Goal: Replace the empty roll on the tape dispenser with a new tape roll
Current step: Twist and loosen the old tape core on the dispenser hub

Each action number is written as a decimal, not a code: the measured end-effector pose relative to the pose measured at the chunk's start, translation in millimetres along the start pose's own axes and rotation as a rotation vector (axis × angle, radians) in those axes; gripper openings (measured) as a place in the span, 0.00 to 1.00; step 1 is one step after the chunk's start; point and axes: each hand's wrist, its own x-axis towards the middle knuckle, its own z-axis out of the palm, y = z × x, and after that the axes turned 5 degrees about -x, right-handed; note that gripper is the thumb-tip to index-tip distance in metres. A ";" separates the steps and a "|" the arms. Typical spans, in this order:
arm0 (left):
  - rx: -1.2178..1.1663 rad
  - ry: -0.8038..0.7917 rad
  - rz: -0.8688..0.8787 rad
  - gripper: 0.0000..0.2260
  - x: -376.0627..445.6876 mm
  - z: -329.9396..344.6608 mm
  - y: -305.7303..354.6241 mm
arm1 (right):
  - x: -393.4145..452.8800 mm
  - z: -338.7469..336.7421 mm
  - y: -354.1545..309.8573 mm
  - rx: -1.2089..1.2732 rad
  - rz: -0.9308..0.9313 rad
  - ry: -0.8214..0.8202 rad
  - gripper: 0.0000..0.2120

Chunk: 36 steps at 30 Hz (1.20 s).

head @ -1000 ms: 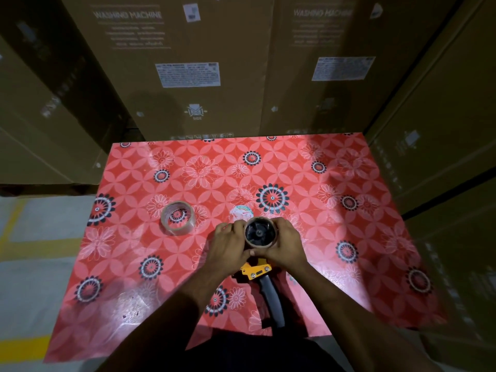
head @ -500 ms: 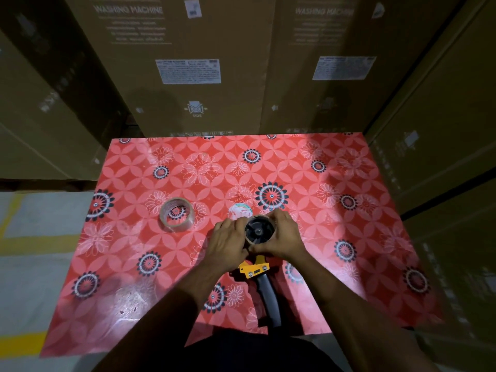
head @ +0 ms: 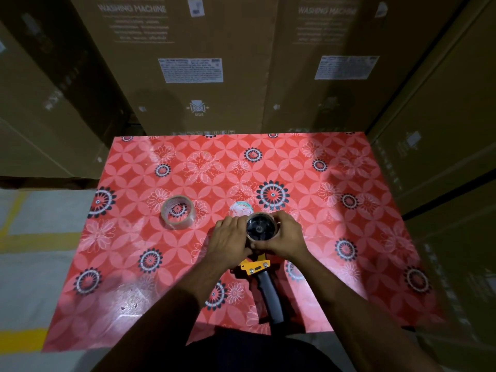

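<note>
Both hands, left [head: 231,238] and right [head: 285,237], were clamped around the thin empty brown cardboard roll [head: 261,229] on the yellow-and-black tape dispenser [head: 261,277] (still mounted, apparently); the new clear tape roll [head: 177,212] waited untouched at ten o'clock on the red floral surface [head: 349,237].

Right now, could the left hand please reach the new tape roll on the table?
Probably yes: the tape roll lies just left of the left hand, with bare tablecloth between, though that hand must first release the dispenser.

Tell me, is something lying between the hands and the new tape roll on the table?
Nothing visible. The new roll lies to the left of the left hand, with only bare tablecloth between them.
</note>
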 end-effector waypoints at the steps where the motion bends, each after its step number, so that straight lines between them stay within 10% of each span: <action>1: -0.003 -0.003 -0.004 0.33 0.2 0.7 0.2 | -0.4 -3.3 0.5 0.015 -0.018 -0.007 0.38; 22: -0.047 -0.005 -0.038 0.31 2.7 0.5 -2.1 | -2.5 0.4 -12.4 0.084 -0.008 -0.103 0.53; 29: -0.059 -0.014 -0.061 0.44 3.2 2.6 -2.1 | -0.8 -2.0 -7.4 0.079 0.018 -0.009 0.34; 36: -0.058 -0.009 -0.053 0.38 1.6 -3.1 -0.7 | 7.2 -6.6 -10.2 -0.012 -0.036 -0.194 0.50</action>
